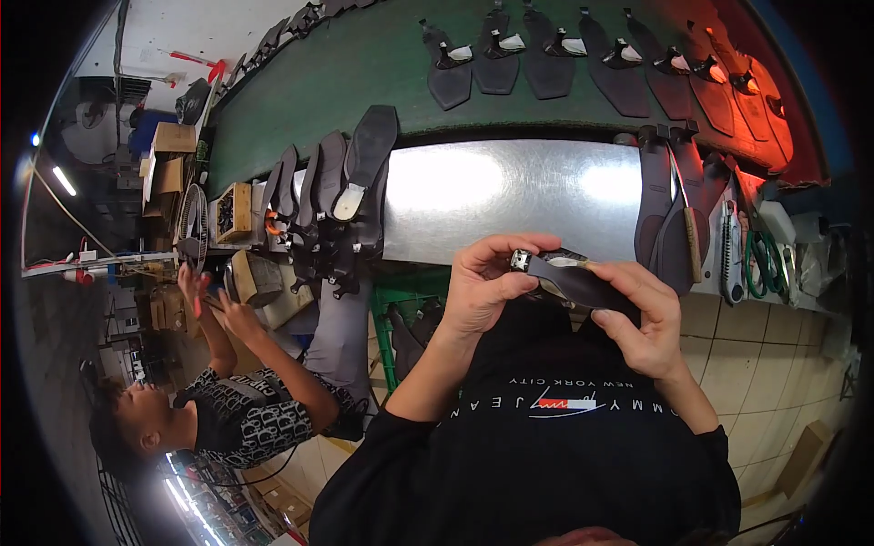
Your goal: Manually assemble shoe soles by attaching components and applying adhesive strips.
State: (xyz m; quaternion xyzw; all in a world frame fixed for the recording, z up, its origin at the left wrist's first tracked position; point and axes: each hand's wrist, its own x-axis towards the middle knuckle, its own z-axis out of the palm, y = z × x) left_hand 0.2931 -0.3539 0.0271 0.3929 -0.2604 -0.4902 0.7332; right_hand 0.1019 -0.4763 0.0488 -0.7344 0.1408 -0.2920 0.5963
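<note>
One sandal is in play here, and both hands are on it. It's a dark curved sandal [596, 289] with a shiny silver fitting [521, 261] at one end and a pale patch [570, 263] showing inside, held up in front of the black shirt, just off the near edge of a brushed steel plate [510, 218]. The left hand [482, 287] pinches it by the silver end, thumb against fingers, and the right hand [645, 318] grips the other end. Can't tell from this angle whether its strap is fully fixed.

As for progress, I'd call it partway. Across the long green bench [300, 100] sits a row of flat dark soles [552, 80], most with black straps and white bits on them, so those look furthest along to me. Left of the plate there's a heap of dark strapped sandals [371, 146], overlapping, and I'd guess plenty of those need handling too. More dark soles [652, 205] lie at the plate's right end, next to a utility knife [731, 259] and green-handled scissors [761, 259]. A co-worker [241, 405] over on the left holds something reddish, too small to identify.
</note>
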